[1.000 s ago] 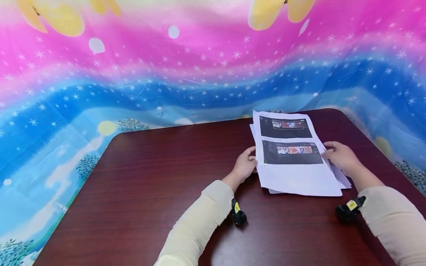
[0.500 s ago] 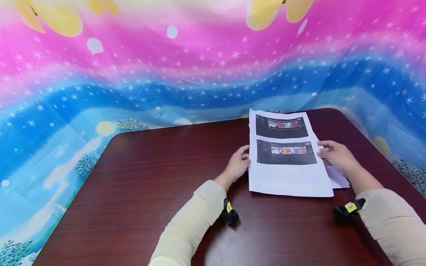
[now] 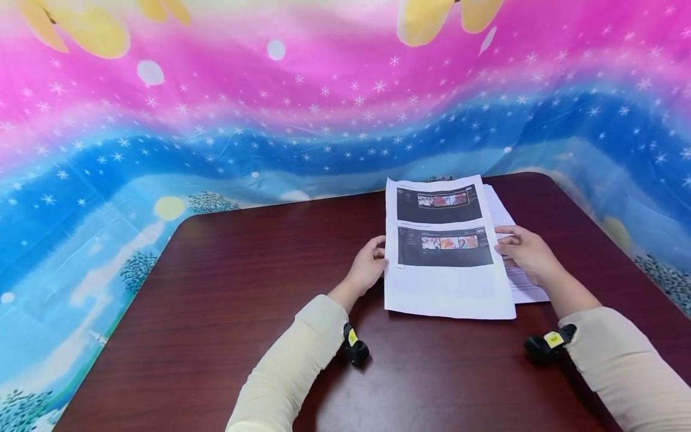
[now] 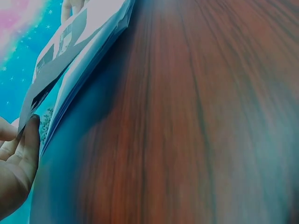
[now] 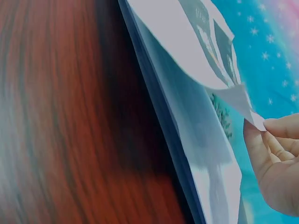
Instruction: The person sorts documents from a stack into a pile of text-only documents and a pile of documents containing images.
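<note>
Together, in the head view, the left hand [image 3: 367, 267] and right hand [image 3: 529, 257] pinch opposite edges of a printed sheet [image 3: 450, 291] raised above other papers [image 3: 526, 291], tabletop [image 3: 259, 282] beneath. Left wrist view: papers below the gripped edge. Right wrist view: the sheet bends beside the pinch.

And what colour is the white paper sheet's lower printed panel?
Panel mostly dark grey; best in head view.
</note>
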Action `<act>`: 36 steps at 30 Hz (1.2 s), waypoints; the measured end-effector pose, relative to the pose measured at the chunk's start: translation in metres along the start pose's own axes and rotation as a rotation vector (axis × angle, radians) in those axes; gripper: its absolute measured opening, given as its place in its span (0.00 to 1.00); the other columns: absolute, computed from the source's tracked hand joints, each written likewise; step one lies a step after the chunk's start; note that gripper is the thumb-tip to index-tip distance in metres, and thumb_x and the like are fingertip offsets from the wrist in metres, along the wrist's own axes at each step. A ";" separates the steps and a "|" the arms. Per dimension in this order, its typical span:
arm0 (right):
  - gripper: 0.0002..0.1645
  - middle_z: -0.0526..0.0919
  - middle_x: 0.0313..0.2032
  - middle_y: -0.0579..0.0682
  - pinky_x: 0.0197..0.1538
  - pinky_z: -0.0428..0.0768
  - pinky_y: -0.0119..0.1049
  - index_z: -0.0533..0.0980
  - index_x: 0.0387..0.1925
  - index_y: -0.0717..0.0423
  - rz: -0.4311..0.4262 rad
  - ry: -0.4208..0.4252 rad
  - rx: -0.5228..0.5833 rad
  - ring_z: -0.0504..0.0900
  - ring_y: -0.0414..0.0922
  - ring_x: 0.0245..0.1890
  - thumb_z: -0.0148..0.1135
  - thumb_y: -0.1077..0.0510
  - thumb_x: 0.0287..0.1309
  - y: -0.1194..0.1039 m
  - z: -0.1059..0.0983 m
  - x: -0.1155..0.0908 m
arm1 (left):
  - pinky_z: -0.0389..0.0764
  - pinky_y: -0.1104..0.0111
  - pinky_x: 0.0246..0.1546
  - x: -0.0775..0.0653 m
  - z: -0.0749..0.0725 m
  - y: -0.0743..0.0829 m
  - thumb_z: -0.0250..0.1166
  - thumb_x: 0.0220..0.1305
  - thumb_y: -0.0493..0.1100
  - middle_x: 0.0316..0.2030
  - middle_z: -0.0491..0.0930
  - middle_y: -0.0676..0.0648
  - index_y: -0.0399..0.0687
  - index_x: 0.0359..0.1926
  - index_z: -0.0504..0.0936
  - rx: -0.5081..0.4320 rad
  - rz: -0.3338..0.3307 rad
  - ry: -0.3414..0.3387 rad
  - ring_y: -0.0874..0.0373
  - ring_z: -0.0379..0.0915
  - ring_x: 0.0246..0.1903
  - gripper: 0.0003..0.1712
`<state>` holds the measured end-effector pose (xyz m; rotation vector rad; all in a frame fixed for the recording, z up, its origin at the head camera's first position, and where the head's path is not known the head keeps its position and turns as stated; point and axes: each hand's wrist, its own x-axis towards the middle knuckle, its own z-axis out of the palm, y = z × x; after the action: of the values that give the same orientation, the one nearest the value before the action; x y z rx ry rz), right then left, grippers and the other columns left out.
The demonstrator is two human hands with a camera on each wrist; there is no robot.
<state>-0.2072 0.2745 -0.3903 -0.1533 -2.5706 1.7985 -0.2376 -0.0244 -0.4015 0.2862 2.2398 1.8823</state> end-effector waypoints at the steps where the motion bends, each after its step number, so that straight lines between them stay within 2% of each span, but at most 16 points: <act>1: 0.28 0.73 0.30 0.46 0.28 0.76 0.29 0.58 0.56 0.65 -0.007 -0.004 0.011 0.75 0.34 0.27 0.53 0.62 0.54 -0.001 0.002 0.000 | 0.73 0.69 0.24 -0.003 -0.002 0.003 0.48 0.54 0.23 0.37 0.75 0.39 0.39 0.58 0.60 0.000 0.002 0.000 0.57 0.70 0.28 0.29; 7: 0.27 0.73 0.30 0.48 0.28 0.76 0.31 0.58 0.55 0.66 -0.061 -0.049 0.082 0.76 0.35 0.27 0.53 0.63 0.54 -0.007 0.016 -0.001 | 0.71 0.69 0.24 -0.018 -0.017 0.017 0.47 0.53 0.22 0.38 0.74 0.34 0.34 0.58 0.58 0.044 0.021 0.005 0.55 0.68 0.29 0.28; 8: 0.25 0.74 0.30 0.48 0.28 0.76 0.31 0.59 0.54 0.64 -0.057 -0.052 0.119 0.76 0.36 0.27 0.53 0.65 0.54 -0.007 0.018 -0.001 | 0.70 0.70 0.24 -0.019 -0.019 0.016 0.47 0.53 0.22 0.38 0.74 0.34 0.34 0.58 0.58 0.047 0.021 0.007 0.54 0.68 0.29 0.28; 12: 0.25 0.74 0.27 0.45 0.28 0.76 0.31 0.60 0.53 0.64 -0.070 -0.071 0.153 0.77 0.35 0.26 0.52 0.66 0.53 -0.007 0.029 0.002 | 0.71 0.70 0.23 -0.016 -0.030 0.004 0.47 0.53 0.23 0.37 0.74 0.36 0.36 0.58 0.59 0.056 0.008 0.020 0.56 0.69 0.28 0.28; 13: 0.26 0.74 0.27 0.45 0.28 0.76 0.31 0.59 0.53 0.66 -0.083 -0.081 0.144 0.77 0.36 0.26 0.52 0.67 0.52 -0.007 0.032 0.003 | 0.72 0.69 0.23 -0.015 -0.033 0.000 0.47 0.54 0.23 0.37 0.74 0.37 0.37 0.58 0.59 0.059 0.003 0.025 0.56 0.69 0.28 0.29; 18: 0.26 0.74 0.27 0.43 0.28 0.75 0.29 0.58 0.54 0.65 -0.030 -0.060 0.113 0.76 0.34 0.25 0.50 0.68 0.52 -0.013 0.047 0.006 | 0.73 0.68 0.26 -0.014 -0.045 -0.010 0.48 0.54 0.24 0.38 0.74 0.38 0.39 0.59 0.59 0.094 -0.020 0.052 0.55 0.70 0.31 0.29; 24: 0.27 0.73 0.32 0.53 0.29 0.75 0.32 0.57 0.56 0.68 -0.056 -0.102 0.076 0.74 0.35 0.27 0.49 0.68 0.53 -0.026 0.064 0.006 | 0.74 0.66 0.28 -0.021 -0.060 -0.013 0.48 0.54 0.24 0.37 0.74 0.38 0.39 0.58 0.59 0.096 -0.051 0.090 0.55 0.70 0.31 0.28; 28: 0.27 0.72 0.35 0.60 0.30 0.75 0.33 0.57 0.57 0.68 -0.037 -0.112 0.074 0.74 0.36 0.28 0.48 0.69 0.54 -0.031 0.074 0.006 | 0.74 0.67 0.28 -0.026 -0.069 -0.016 0.47 0.54 0.24 0.37 0.74 0.38 0.39 0.58 0.60 0.100 -0.066 0.102 0.55 0.70 0.30 0.28; 36: 0.26 0.71 0.35 0.60 0.31 0.75 0.33 0.59 0.56 0.66 -0.027 -0.121 0.060 0.73 0.40 0.29 0.47 0.70 0.53 -0.038 0.092 0.008 | 0.73 0.67 0.27 -0.034 -0.084 -0.020 0.47 0.55 0.24 0.38 0.74 0.37 0.38 0.58 0.59 0.106 -0.088 0.132 0.54 0.70 0.31 0.28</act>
<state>-0.2234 0.1756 -0.3865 -0.0100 -2.5787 1.9307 -0.2284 -0.1169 -0.4056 0.0795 2.4004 1.7900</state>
